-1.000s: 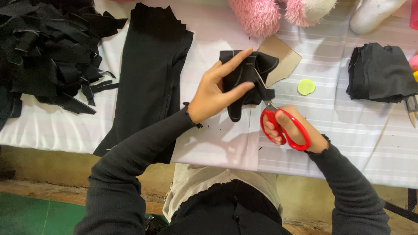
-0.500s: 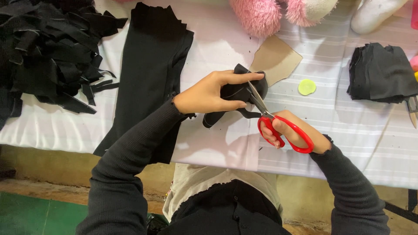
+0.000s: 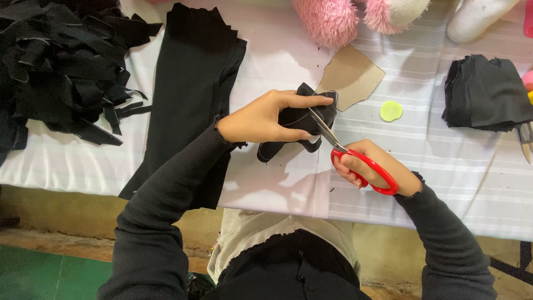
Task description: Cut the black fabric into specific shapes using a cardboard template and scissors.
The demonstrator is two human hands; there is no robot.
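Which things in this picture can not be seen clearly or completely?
- Black fabric piece, head view: the left hand covers its middle, so its outline is unclear.
- Scissors: the blade tips are lost against the fabric; the right hand fills the red handles.
- Pink plush toy: cut off by the top edge.
- Metal tool by the right edge: too small to identify.
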